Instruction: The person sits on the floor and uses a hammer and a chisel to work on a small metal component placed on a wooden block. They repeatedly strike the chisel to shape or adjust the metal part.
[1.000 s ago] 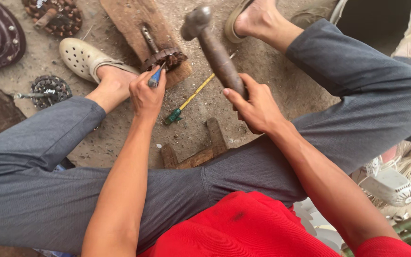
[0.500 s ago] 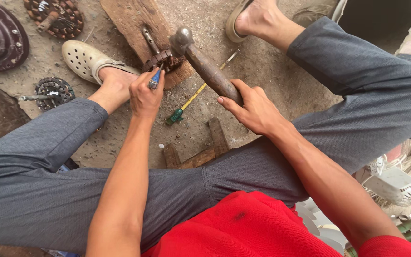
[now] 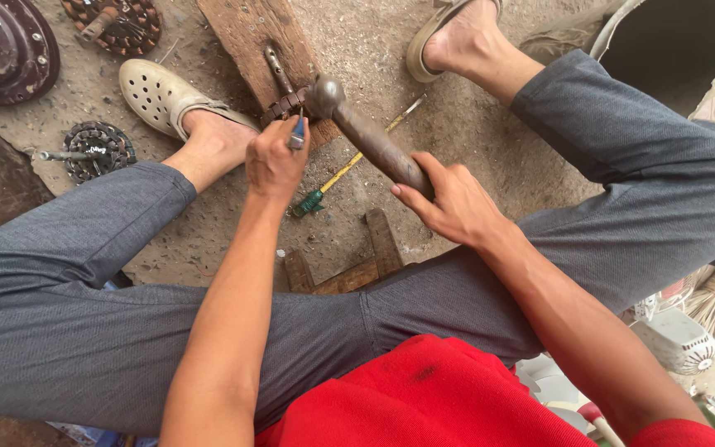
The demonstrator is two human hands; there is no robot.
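Red cloth of the person's shirt (image 3: 424, 397) fills the near edge of the view; grey trouser legs spread to either side over sandy ground (image 3: 490, 124).

Right hand (image 3: 457, 203): closed around the lower end of a worn brown hammer handle. The hammer (image 3: 357, 128) slopes up and away from the hand, its rounded metal head at the near edge of the wooden board (image 3: 250, 37).

Left hand (image 3: 275, 161): clenched on a small blue-handled tool (image 3: 297, 134), held upright. Its tip meets a rusty ring-shaped metal part (image 3: 285, 105) lying on the board; the exact contact is hard to make out. The hammer head sits just beside this tool, to its right, and appears to touch the same part.

On the ground between the hands lies a screwdriver (image 3: 333, 182) with a green grip and yellow shaft. Nearer, two joined wooden blocks (image 3: 349, 265) rest by the thigh.

Farther left: a cream perforated clog (image 3: 155, 95) on the left foot, a small toothed sprocket (image 3: 97, 149), a dark round metal cover (image 3: 2, 50) at the corner.
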